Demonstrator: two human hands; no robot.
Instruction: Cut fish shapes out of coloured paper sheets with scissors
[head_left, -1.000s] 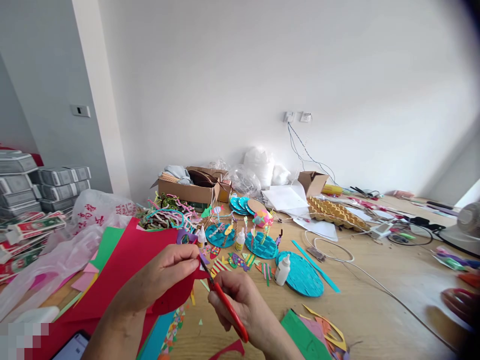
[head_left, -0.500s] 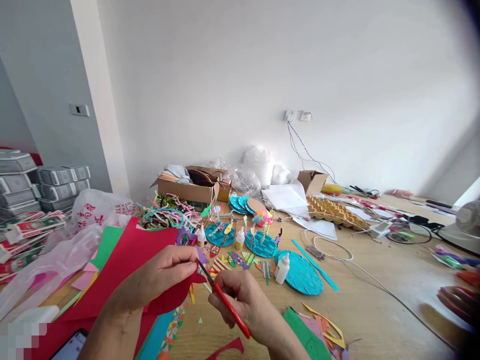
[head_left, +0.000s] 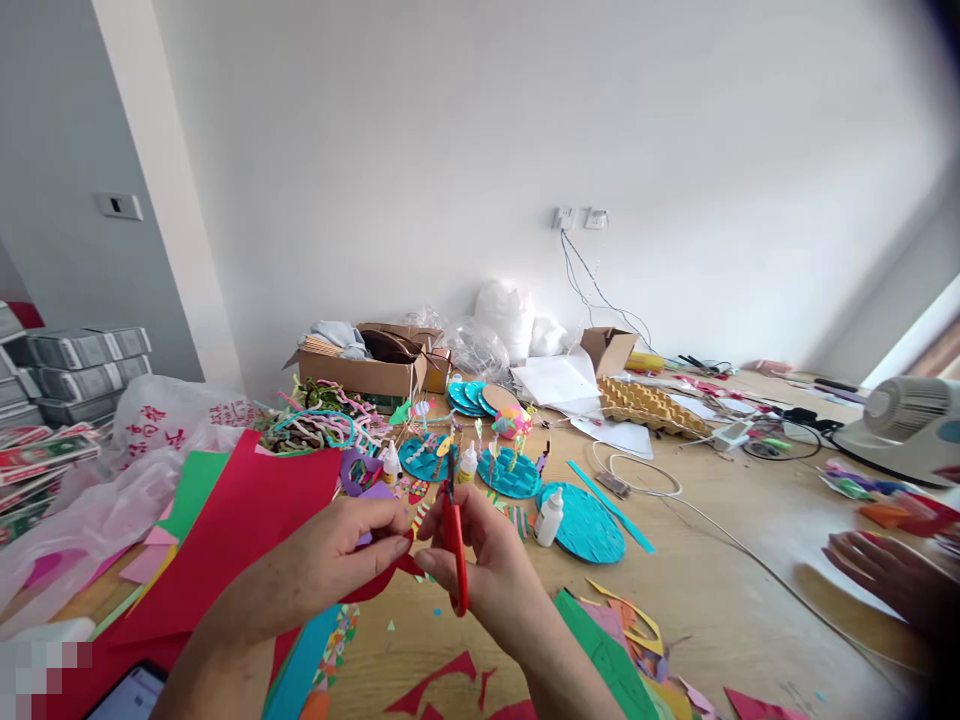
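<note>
My left hand (head_left: 352, 550) pinches a small cut piece of red paper (head_left: 373, 584), mostly hidden beneath the fingers. In my right hand (head_left: 491, 575) are scissors with red handles (head_left: 455, 555), their dark blades pointing up and away from the paper. The right fingertips meet the edge of the red piece close to the left fingers. Large red sheets (head_left: 247, 520) lie under and beyond my left forearm. Red offcuts (head_left: 439, 680) rest on the table below my hands. Beyond them are striped paper fish shapes and a white glue bottle (head_left: 550, 517).
A blue disc (head_left: 589, 525) lies beside the glue bottle, with decorated blue discs (head_left: 514, 472) behind. Green paper scraps (head_left: 600, 650) are at the front right. Another person's hand (head_left: 870, 565) is at the right. A white cable (head_left: 750, 548) crosses the table; a phone (head_left: 131, 690) lies front left.
The scissors have swung from lying across the red paper to pointing upward, off it. My right fingers have come to the paper. More red offcuts show, and the view has shifted right.
</note>
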